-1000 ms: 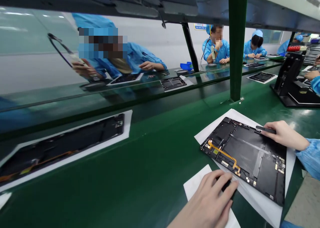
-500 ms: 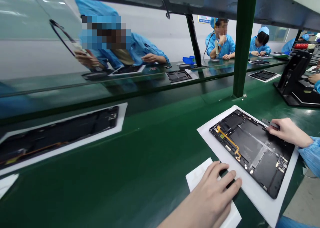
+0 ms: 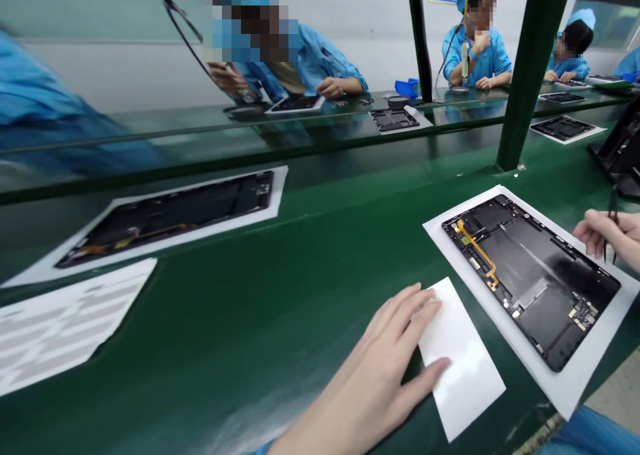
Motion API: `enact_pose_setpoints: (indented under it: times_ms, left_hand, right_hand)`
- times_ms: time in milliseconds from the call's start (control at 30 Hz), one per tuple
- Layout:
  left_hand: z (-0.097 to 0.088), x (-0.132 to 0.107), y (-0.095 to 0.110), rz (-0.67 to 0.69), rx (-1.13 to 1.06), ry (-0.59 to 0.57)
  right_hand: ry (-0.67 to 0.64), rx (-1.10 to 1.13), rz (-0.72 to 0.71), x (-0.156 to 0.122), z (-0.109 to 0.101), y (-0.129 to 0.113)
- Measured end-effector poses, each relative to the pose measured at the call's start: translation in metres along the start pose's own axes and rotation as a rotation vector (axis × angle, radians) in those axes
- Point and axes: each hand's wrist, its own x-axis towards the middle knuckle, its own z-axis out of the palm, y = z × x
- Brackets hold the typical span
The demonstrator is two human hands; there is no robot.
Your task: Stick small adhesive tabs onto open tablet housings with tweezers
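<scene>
Main part: open black tablet housing [image 3: 530,275], right side of frame, lying at a slant on a white sheet [image 3: 570,398], innards up. Orange flex cable [image 3: 477,250] runs along its left edge; small circuit board [image 3: 583,310] near its lower right end. Right hand [image 3: 623,236] at the right edge of frame, just beside the housing's upper right edge, fingers pinching dark tweezers [image 3: 613,202], which stand roughly upright. Can't tell if the tweezer ends touch the housing. Left hand [image 3: 387,358], lower centre, lies over the left edge of a blank white card [image 3: 467,368]: fingers spread, thumb well apart from them and resting on the card, not pinching it. Card is flat on the green bench [image 3: 300,295], left of the housing's sheet, gap between. Second open housing [image 3: 200,205], left of frame, sits on its own white sheet [image 3: 278,192], orange cable along its near side. Below it at the left edge: white sheet with grey stripes [image 3: 75,322]. Green post [image 3: 533,75] upper right, black stand [image 3: 620,148] cut off at the right edge. Across the bench, upper centre: co-worker in blue [image 3: 325,55], one hand near another open housing [image 3: 297,103]. Blue bin [image 3: 407,87] to the right of that. Second co-worker [image 3: 495,48] upper right, one hand raised to the chin.
</scene>
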Motion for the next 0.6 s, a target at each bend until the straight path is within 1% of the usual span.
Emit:
enact_pose_setpoints:
  times_ms: [67,133,200,267,333,367,467,533,600]
  left_hand:
    - [0.0,-0.004,0.007,-0.003,0.037,-0.106]
    - [0.002,-0.003,0.015,0.02,0.068,-0.155]
    - [0.004,0.0,0.021,0.031,0.09,-0.173]
    - [0.006,0.0,0.024,0.013,0.095,-0.167]
    - [0.006,-0.001,0.025,-0.03,0.1,-0.165]
    - [0.005,-0.001,0.026,-0.048,0.107,-0.171]
    - [0.004,-0.001,0.028,-0.069,0.134,-0.21]
    - [0.004,0.001,0.029,-0.061,0.151,-0.224]
    - [0.005,0.003,0.03,-0.057,0.166,-0.229]
  right_hand:
    - [-0.076,0.117,-0.007,0.004,0.006,-0.021]
    - [-0.199,0.212,-0.02,0.011,0.02,-0.046]
    - [-0.356,0.306,-0.074,0.017,0.041,-0.07]
    - [-0.544,0.455,-0.182,0.023,0.064,-0.087]
    - [-0.675,0.558,-0.247,0.028,0.084,-0.097]
    - [-0.718,0.585,-0.257,0.03,0.093,-0.098]
    - [-0.775,0.613,-0.25,0.034,0.116,-0.096]
    - [-0.758,0.622,-0.249,0.034,0.127,-0.093]
    - [-0.705,0.618,-0.254,0.031,0.134,-0.091]
